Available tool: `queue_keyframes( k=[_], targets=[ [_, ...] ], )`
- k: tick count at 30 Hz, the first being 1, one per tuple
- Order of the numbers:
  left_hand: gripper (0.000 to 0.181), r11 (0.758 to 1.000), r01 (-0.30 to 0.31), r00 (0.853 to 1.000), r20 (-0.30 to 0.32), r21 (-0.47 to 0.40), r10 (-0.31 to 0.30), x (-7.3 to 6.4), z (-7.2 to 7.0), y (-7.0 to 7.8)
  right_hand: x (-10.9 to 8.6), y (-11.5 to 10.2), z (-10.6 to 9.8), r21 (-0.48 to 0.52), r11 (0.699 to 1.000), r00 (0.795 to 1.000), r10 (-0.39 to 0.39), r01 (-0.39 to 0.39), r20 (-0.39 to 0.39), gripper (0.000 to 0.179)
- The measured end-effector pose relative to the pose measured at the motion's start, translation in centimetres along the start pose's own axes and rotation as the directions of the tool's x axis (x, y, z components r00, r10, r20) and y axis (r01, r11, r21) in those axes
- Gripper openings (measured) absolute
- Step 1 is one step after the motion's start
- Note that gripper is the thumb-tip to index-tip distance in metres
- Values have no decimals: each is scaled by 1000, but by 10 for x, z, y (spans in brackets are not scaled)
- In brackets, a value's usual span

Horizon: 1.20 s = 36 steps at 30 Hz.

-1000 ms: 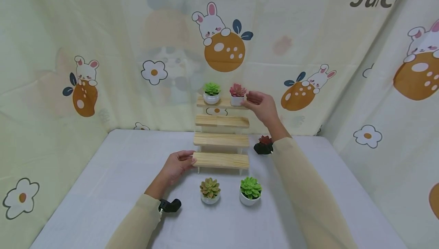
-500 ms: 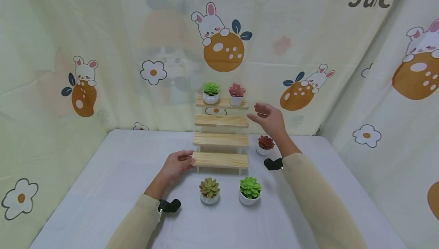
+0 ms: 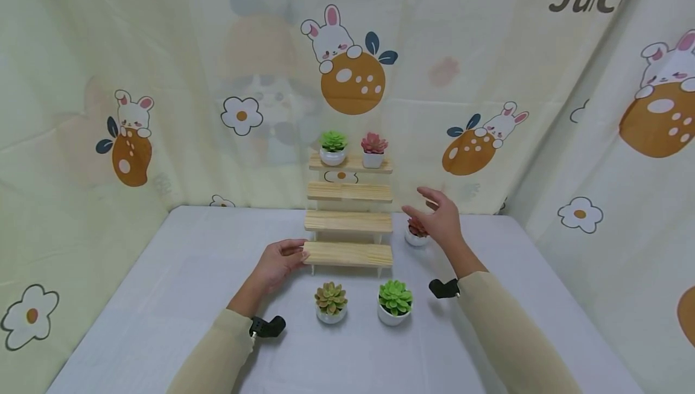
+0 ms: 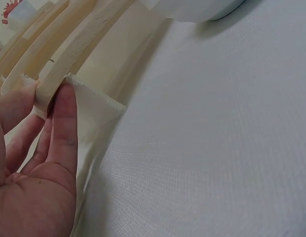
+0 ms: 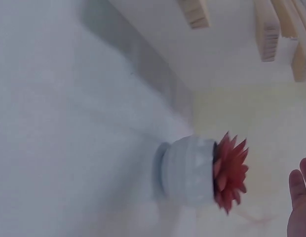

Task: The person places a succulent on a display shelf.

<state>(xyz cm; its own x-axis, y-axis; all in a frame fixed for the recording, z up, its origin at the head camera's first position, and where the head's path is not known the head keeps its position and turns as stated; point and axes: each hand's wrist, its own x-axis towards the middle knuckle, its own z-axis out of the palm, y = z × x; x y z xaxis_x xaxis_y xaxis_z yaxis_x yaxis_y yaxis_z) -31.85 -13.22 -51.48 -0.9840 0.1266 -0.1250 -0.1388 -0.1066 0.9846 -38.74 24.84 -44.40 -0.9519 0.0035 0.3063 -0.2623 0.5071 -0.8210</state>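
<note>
Left hand (image 3: 276, 265) pinches shelf board (image 3: 347, 254); right hand (image 3: 442, 219), spread wide near red plant (image 5: 231, 173), best closes evenly around pot (image 5: 190, 170).

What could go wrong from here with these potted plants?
The right hand, open beside the red succulent in its round white pot, might knock it over if it grabs clumsily. The left hand pinches the lowest step of the pale wooden four-step stand; a tug there could shake the bright green succulent in a round white pot and the pink succulent in a square white pot off the top step.
</note>
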Motion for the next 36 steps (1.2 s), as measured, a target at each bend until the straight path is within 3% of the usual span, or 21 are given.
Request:
queue_keyframes(
  k=[14, 18, 26, 31, 36],
  targets=[
    [42, 1000, 5, 1000, 5, -1, -5, 0, 0, -1, -31, 43, 6, -68, 992, 994, 107, -108, -14, 84],
    [42, 1000, 10, 1000, 7, 8, -10, 0, 0, -1, -34, 54, 7, -37, 988, 989, 146, -147, -14, 88],
    [43, 999, -31, 999, 38, -14, 32, 0, -2, -1, -37, 65, 12, 53, 958, 960, 281, -281, 6, 105],
    [43, 999, -41, 998, 46, -9, 41, 0, -2, -2, -35, 68, 15, 105, 934, 940, 341, -342, 29, 104],
    [43, 1000, -28, 999, 30, -5, 28, 0, -1, -2, -31, 69, 16, 62, 931, 933, 357, -359, 38, 97]
  ],
)
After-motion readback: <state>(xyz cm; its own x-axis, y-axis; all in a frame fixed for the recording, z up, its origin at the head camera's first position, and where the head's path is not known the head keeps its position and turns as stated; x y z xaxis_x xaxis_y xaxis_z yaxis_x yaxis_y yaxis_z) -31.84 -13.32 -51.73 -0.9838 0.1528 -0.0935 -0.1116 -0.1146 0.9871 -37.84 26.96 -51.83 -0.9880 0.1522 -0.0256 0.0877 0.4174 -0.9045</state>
